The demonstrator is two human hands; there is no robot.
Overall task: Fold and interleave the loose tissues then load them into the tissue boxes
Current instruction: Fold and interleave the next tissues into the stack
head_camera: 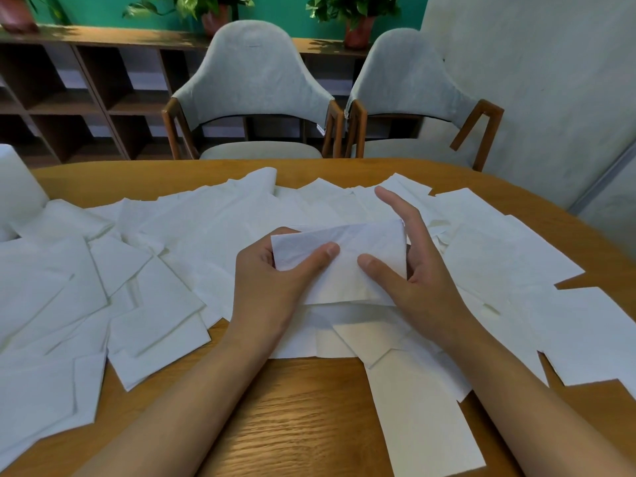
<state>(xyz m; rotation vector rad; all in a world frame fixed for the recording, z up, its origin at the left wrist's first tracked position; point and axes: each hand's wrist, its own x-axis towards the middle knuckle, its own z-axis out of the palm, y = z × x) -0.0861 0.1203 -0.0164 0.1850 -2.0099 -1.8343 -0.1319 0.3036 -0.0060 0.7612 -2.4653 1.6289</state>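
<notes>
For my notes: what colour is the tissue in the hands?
White, plain; the head view shows the tissue clearly.

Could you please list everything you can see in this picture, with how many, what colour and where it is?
folded tissue: one, white, held above the table centre between both hands
loose tissues: many, white, spread over most of the table
table: one, light brown wood, foreground
white object: one, far left edge, cut off, cannot tell what
chairs: two, grey with wooden arms, behind the table
shelf: one, dark brown, against the green wall
potted plants: three, green, on the shelf
left hand: grip shut on the tissue's left side
right hand: thumb on the tissue, fingers spread
</notes>
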